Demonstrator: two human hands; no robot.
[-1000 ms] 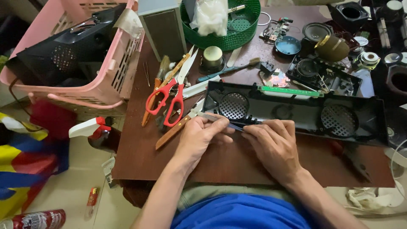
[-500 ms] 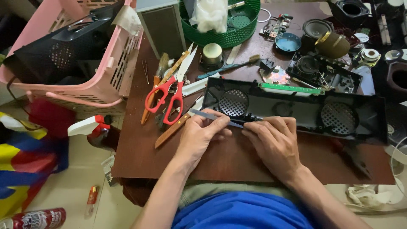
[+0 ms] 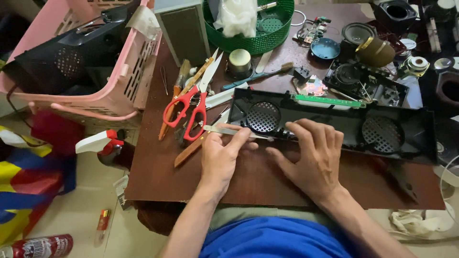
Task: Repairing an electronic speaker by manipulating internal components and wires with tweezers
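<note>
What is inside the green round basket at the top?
Inside the green basket lies a crumpled white plastic bag and a pale stick-like tool. Whatever sits under the bag is covered.

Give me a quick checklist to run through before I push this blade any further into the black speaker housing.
1. Left hand grips the thin metal blade: ok.
2. Right hand presses flat on the black speaker housing: ok.
3. Blade tip seated in the housing's seam: cannot tell, fingers hide it.
4. Right fingertips out of the blade's line: not ok, they lie just beyond its tip.
5. Red-handled scissors away from the left hand: not ok, they lie right beside it.
</note>
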